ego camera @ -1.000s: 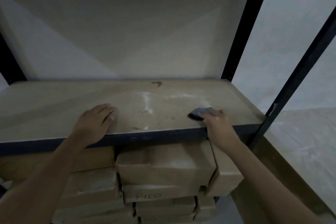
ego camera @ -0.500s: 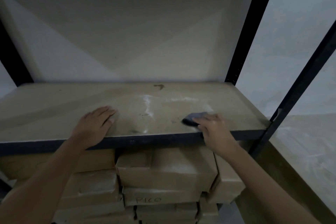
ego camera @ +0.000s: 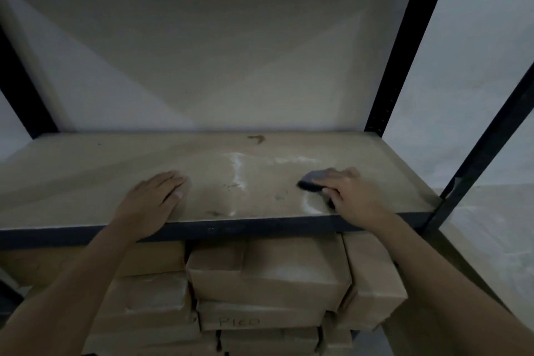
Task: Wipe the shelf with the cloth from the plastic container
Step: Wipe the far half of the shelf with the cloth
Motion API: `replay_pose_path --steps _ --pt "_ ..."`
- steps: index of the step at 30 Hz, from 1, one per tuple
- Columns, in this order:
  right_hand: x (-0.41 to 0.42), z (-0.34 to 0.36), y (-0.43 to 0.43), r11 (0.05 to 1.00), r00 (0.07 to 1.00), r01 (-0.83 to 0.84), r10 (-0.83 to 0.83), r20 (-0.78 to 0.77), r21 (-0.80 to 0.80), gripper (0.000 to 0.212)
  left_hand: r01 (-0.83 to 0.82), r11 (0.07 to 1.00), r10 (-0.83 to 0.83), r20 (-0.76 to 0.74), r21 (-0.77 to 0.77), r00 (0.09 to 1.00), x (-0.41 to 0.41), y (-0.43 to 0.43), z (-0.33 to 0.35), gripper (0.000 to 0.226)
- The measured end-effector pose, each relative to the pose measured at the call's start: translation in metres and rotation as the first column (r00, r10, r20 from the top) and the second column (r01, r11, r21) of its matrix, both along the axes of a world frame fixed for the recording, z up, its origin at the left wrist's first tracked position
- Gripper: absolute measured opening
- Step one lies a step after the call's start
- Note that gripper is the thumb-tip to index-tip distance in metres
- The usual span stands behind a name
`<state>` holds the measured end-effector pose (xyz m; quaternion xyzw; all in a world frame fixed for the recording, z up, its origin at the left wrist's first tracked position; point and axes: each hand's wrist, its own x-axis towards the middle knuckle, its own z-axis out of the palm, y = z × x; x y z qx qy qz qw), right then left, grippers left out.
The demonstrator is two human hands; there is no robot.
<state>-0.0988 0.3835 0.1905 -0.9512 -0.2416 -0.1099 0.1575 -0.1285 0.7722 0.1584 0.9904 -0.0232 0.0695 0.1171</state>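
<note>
cloth point(ego camera: 311, 183) under right hand point(ego camera: 357, 196) fingers, shelf point(ego camera: 86, 176) front-right.

pale wall point(ego camera: 476, 72), dim light, stacked cardboard boxes point(ego camera: 268, 272)

The shelf point(ego camera: 115, 170) is sitting level as a flat, pale brown board with a dark front edge, and it is showing white powdery streaks and small dark marks across its middle and right part. The cloth point(ego camera: 310, 180), dark grey and bunched, is lying flat on the shelf toward the right of the white streaks, near the front edge, and it is being pressed down under the fingers of the right hand point(ego camera: 354, 196).
</note>
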Motion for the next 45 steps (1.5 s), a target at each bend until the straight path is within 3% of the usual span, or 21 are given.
replay_pose_path --steps 3,6,8,12,14,16,17,19,21,22,24,26,28,30,32,34,35,37,40,42,45 --pt "0.009 0.023 -0.027 0.988 0.995 -0.010 0.026 -0.098 0.154 0.034 0.003 1.000 -0.003 0.013 0.013 1.000 0.001 -0.001 0.000 0.046" --pt "0.050 0.020 -0.062 0.928 0.934 0.357 -0.353 -0.056 0.102 0.037 0.005 1.000 -0.006 0.023 0.025 1.000 0.003 -0.002 -0.001 0.045" --pt "0.066 0.006 -0.052 0.891 0.891 0.455 -0.455 0.007 -0.006 0.037 0.008 0.999 -0.009 0.019 0.040 1.000 0.004 -0.001 -0.002 0.047" --pt "0.060 -0.018 0.016 0.988 0.986 0.140 -0.132 0.105 -0.064 0.040 0.003 1.000 -0.004 0.032 0.030 0.999 0.003 0.002 -0.002 0.060" --pt "0.043 -0.010 0.029 0.988 0.990 -0.138 0.139 -0.005 0.065 0.035 0.002 0.999 -0.003 0.033 0.035 0.999 0.003 0.002 -0.004 0.054" --pt "0.037 0.007 0.017 0.943 0.956 -0.238 0.270 -0.115 0.233 0.033 0.000 0.999 -0.001 0.034 0.035 0.999 0.004 0.002 -0.005 0.048" --pt "0.042 0.014 0.005 0.944 0.969 -0.182 0.220 -0.113 0.275 0.032 0.000 1.000 -0.001 0.039 0.030 0.999 0.005 0.002 -0.005 0.049" --pt "0.070 0.016 -0.025 0.948 0.995 0.089 -0.073 -0.063 0.306 0.034 0.007 1.000 -0.008 0.044 0.028 0.999 0.005 0.001 -0.005 0.056" --pt "0.100 0.005 -0.042 0.893 0.908 0.418 -0.412 -0.072 0.167 0.037 0.008 1.000 -0.009 0.049 0.028 0.999 0.005 0.001 -0.005 0.059" --pt "0.106 -0.002 -0.040 0.877 0.882 0.472 -0.470 -0.048 0.088 0.037 0.007 1.000 -0.008 0.053 0.026 0.999 0.005 0.002 -0.005 0.060" --pt "0.114 -0.016 -0.015 0.934 0.934 0.352 -0.354 0.035 0.054 0.040 0.011 0.999 -0.013 0.064 0.032 0.998 0.005 0.001 -0.005 0.060" --pt "0.098 -0.022 0.019 0.996 0.995 0.060 -0.064 0.072 0.060 0.040 0.009 0.999 -0.011 0.058 0.043 0.998 0.005 0.001 -0.005 0.058" --pt "0.074 -0.015 0.042 0.974 0.979 -0.202 0.202 0.013 0.101 0.034 0.008 0.999 -0.010 0.050 0.040 0.999 0.005 0.002 -0.005 0.058" --pt "0.064 0.002 0.038 0.923 0.933 -0.296 0.335 -0.133 0.247 0.031 0.007 0.999 -0.009 0.049 0.032 0.999 0.004 0.001 -0.005 0.057" --pt "0.075 0.015 0.018 0.938 0.961 -0.167 0.223 -0.162 0.303 0.032 0.010 0.999 -0.011 0.046 0.034 0.999 0.005 0.001 -0.005 0.057" --pt "0.107 0.012 -0.003 0.958 0.992 0.104 -0.081 -0.096 0.266 0.035 0.006 0.999 -0.008 0.040 0.039 0.999 0.006 0.001 -0.006 0.058" --pt "0.123 0.006 -0.006 0.950 0.967 0.247 -0.231 -0.105 0.193 0.036 0.004 0.999 -0.006 0.039 0.038 0.999 0.007 0.002 -0.006 0.059" --pt "0.137 -0.008 0.005 0.952 0.950 0.306 -0.304 -0.069 0.019 0.036 0.003 0.999 -0.005 0.046 0.043 0.999 0.007 0.002 -0.007 0.060" --pt "0.119 -0.020 0.043 0.999 0.999 -0.033 0.032 0.013 0.041 0.038 -0.008 0.999 0.006 0.043 0.034 0.999 0.007 0.004 -0.009 0.059" --pt "0.091 -0.014 0.058 0.963 0.965 -0.262 0.263 -0.005 0.065 0.034 -0.006 0.999 0.004 0.044 0.045 0.999 0.006 0.005 -0.010 0.060" --pt "0.078 0.013 0.049 0.920 0.913 -0.323 0.364 -0.182 0.222 0.029 -0.009 0.999 0.007 0.048 0.050 0.999 0.006 0.004 -0.010 0.061"
